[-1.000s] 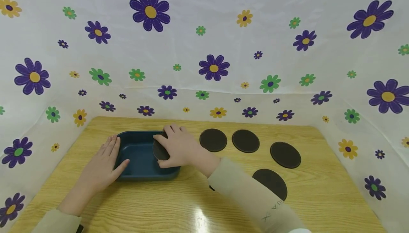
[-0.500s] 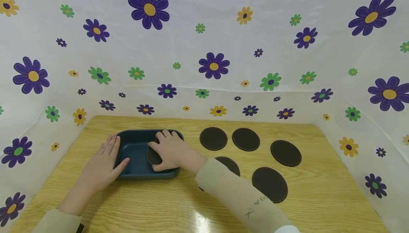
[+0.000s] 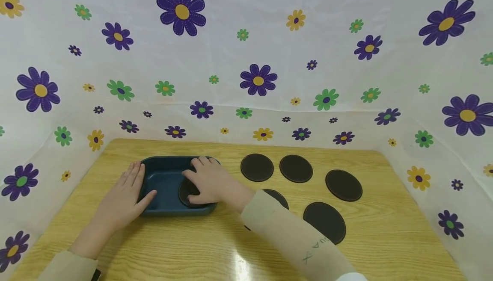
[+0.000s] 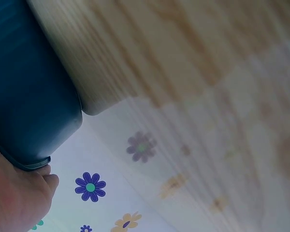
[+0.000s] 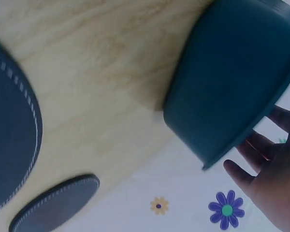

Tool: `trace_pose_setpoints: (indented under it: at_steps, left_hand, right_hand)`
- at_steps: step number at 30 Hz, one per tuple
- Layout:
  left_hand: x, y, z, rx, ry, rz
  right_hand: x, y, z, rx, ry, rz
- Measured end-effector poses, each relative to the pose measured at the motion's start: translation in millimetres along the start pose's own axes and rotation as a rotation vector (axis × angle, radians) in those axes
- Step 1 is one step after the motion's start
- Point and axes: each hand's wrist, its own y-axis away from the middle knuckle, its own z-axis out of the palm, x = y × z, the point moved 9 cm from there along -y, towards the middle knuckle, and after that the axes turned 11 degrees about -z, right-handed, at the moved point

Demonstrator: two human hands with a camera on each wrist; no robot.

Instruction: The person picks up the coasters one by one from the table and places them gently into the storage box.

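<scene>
A dark blue rectangular tray (image 3: 165,213) with raised walls stands on the wooden table. Inside it, at the right end, lies a round black coaster (image 3: 185,192), partly covered by my right hand (image 3: 212,180). That hand hovers over the tray's right end with fingers spread, thumb and forefinger apart above the coaster. In the right wrist view, the right fingers (image 5: 244,175) show straight past the rim. Along the tray's left wall rests my left hand (image 3: 121,204), fingers straight and thumb reaching over the rim. The left wrist view shows the tray's outer wall (image 4: 34,87) beside that hand.
Right of the tray, several black coasters lie flat: two at the back (image 3: 257,167), one farther right (image 3: 344,185), one nearer the front (image 3: 325,221). Another coaster (image 3: 278,198) is partly under the right sleeve. A white flowered cloth (image 3: 258,118) walls the table's back and sides.
The right hand brought a coaster leftward into the tray, and its fingers have now lifted off it, leaving it lying there. The left hand has stayed at the tray's left wall.
</scene>
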Motion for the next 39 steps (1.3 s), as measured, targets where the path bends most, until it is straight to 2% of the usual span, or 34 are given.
trace_pose_setpoints:
  at_steps: [6,17,26,39]
  left_hand:
    - [1.3,1.3,-1.8,0.026,0.007,0.017]
    - [-1.9,1.2,0.2,0.025,0.014,0.008]
    - [-0.3,2.1,1.2,0.013,0.017,0.005]
    - [0.7,1.7,2.0,0.008,0.021,0.017]
  right_hand:
    - [13,12,-9,0.011,-0.003,0.015]
    - [59,59,-16,0.047,-0.098,0.119]
    - [98,107,-14,0.062,-0.144,0.199]
    - [148,184,-2,0.097,-0.113,0.335]
